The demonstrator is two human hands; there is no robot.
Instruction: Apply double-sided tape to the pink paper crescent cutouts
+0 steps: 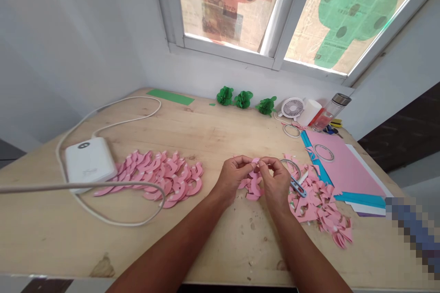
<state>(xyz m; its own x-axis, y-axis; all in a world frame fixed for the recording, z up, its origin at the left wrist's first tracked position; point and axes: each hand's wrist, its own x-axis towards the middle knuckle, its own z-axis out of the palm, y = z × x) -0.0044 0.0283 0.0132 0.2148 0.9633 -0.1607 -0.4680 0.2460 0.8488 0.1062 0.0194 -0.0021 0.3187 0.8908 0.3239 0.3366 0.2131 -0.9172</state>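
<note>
A curved pink paper piece [255,161] is pinched between the fingertips of my left hand [231,177] and my right hand [276,182], which meet above the middle of the table. Just beneath them lie a few more scalloped pink paper cutouts [253,191], partly covered by my fingers. To the left spreads a heap of overlapping pink curved cutouts [172,176]. Close to my right hand are pink paper scraps [318,199], a blue-grey utility knife [298,187] and a roll of tape [290,168] partly hidden behind the hand.
A white power bank [90,160] with a looping cable [113,224] sits at left. Green paper balls [243,99] and a green strip [170,96] lie along the back. At right are a small fan [292,108], a glass bottle [332,112] and stacked coloured paper [347,165].
</note>
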